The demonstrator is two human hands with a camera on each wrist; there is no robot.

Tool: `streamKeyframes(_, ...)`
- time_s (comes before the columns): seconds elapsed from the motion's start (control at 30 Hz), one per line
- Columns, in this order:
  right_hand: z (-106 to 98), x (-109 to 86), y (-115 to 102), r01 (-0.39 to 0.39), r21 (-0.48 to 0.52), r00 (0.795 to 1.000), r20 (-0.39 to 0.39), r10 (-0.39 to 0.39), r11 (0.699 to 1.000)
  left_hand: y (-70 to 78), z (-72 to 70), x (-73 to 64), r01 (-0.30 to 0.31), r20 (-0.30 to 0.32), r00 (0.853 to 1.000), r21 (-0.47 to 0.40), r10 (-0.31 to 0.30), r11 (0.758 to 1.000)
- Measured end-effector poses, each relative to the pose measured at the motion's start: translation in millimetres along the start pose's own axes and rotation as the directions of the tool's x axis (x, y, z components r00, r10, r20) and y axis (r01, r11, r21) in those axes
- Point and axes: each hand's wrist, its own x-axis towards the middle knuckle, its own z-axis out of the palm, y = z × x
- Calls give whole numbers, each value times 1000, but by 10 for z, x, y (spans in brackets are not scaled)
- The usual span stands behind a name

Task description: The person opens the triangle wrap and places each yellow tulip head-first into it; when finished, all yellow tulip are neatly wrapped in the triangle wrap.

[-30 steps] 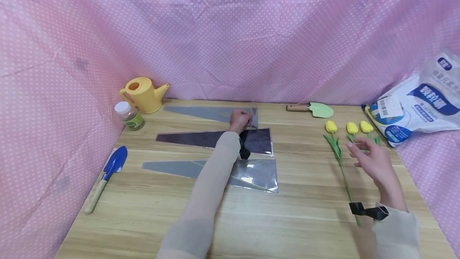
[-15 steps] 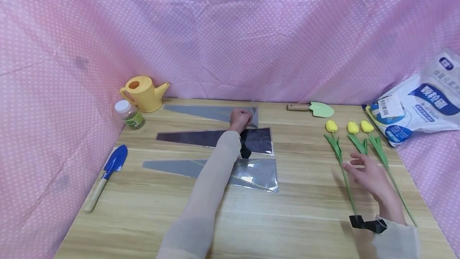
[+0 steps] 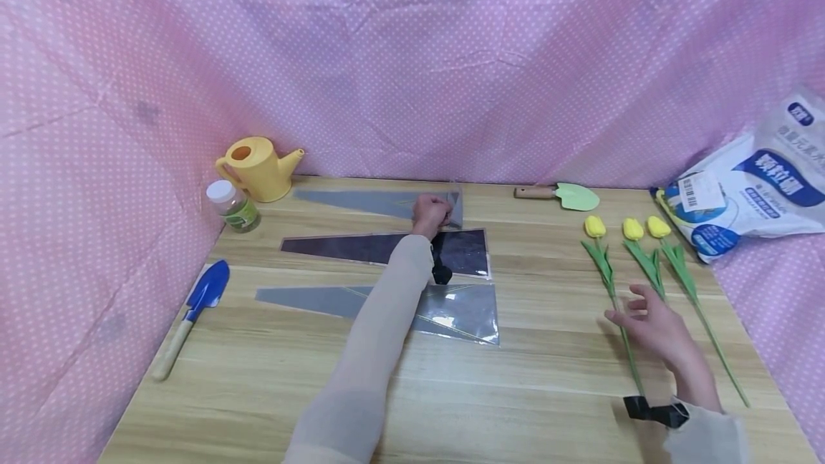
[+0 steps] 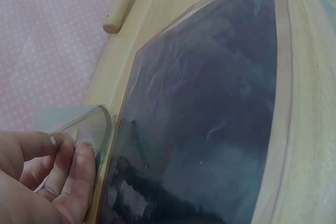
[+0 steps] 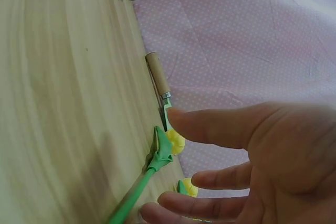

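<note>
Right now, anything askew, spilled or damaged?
No spill or damage visible. Only the far gray sleeve stands out: its wide end bends up at the left hand, while the dark sleeve and near gray sleeve lie flat.

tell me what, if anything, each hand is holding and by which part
The left hand pinches the farthest grey wedge-shaped sheet at its wide end. The right hand holds nothing.

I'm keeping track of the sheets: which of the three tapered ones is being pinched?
The far grey sheet, nearest the pink curtain: the left hand pinches its wide end. Neither hand grips the dark middle sheet or the near grey sheet.
</note>
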Motion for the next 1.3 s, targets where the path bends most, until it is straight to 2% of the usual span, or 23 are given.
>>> streamKeyframes(0.33, 36, 30, 32, 14, -76, 1000, 0, -14, 997, 7, 6, -6, -7, -16, 1000, -16, 6, 1000)
streamKeyframes(0.8, 142, 94, 90, 58, -206, 995, -66, -73, 977, 0, 26, -2, 12, -26, 1000, -34, -13, 999)
streamKeyframes(1.3, 220, 84, 106, 75, -196, 981, -161, -107, 978, -9, 9, 3, -10, -11, 1000, -4, 10, 1000)
